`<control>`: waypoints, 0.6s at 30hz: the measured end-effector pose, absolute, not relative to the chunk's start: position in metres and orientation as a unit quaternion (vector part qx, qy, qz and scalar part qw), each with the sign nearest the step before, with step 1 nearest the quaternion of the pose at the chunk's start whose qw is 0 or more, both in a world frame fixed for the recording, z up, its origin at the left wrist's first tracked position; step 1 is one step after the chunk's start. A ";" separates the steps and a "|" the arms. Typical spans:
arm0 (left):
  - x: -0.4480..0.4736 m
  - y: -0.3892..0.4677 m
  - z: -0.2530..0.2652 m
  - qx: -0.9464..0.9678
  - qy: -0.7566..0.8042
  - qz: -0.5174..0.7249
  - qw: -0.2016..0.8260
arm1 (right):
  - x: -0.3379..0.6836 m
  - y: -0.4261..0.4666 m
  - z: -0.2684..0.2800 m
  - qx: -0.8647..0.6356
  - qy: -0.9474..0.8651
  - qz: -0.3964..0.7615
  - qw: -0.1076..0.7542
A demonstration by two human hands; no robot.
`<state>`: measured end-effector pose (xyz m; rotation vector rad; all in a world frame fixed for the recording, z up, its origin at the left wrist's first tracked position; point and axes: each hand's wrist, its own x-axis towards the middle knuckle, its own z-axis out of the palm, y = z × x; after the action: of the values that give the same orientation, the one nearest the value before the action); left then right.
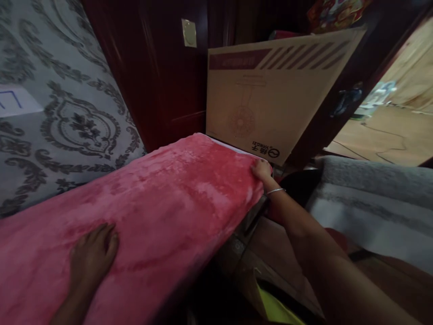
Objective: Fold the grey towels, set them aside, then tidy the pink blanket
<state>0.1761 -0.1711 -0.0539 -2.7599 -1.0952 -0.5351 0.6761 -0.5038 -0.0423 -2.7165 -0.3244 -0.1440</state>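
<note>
A pink plush cover (162, 194) lies over a long, flat surface that runs from the lower left to the middle of the head view. My left hand (93, 250) rests on top of it near the front, palm down, fingers stretched out and holding nothing. At the far right corner my right hand (261, 170), with a bracelet at the wrist, is closed over the edge of the cover. Its fingertips are partly hidden. A pale strip shows along the far edge of the cover, beside my right hand.
Behind the far edge stands a large cardboard box (264, 99) against dark red woodwork (169, 67). Patterned wallpaper (77, 122) borders the left side. At the right is a grey padded seat (372, 198). Something yellow (275, 307) shows low in front, and a doorway opens at upper right.
</note>
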 end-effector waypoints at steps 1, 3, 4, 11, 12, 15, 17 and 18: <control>0.177 -0.171 -0.054 -0.914 -0.360 -0.179 0.063 | 0.672 -0.506 -0.047 -0.973 -0.116 -0.043 0.197; 0.177 -0.172 -0.052 -0.914 -0.358 -0.180 0.065 | 0.663 -0.510 -0.057 -0.973 -0.116 -0.043 0.196; 0.178 -0.173 -0.051 -0.914 -0.359 -0.178 0.067 | 0.658 -0.510 -0.061 -0.971 -0.125 -0.057 0.195; 0.178 -0.177 -0.046 -0.916 -0.357 -0.168 0.078 | 0.642 -0.513 -0.073 -0.964 -0.231 -0.008 0.133; 0.178 -0.174 -0.047 -0.917 -0.350 -0.170 0.081 | 0.642 -0.514 -0.071 -0.966 -0.226 0.004 0.128; 0.178 -0.165 -0.049 -0.924 -0.332 -0.169 0.083 | 0.636 -0.510 -0.060 -0.971 -0.209 0.001 0.119; 0.178 -0.166 -0.049 -0.926 -0.334 -0.164 0.067 | 0.624 -0.502 -0.054 -0.966 -0.225 -0.026 0.123; 0.178 -0.170 -0.049 -0.924 -0.342 -0.159 0.056 | 0.616 -0.498 -0.052 -0.961 -0.243 -0.039 0.127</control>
<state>0.1783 -0.1700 -0.0494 -2.8057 -1.0388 -0.4814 0.6164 -0.4975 -0.0520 -2.7966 -0.7066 -0.1142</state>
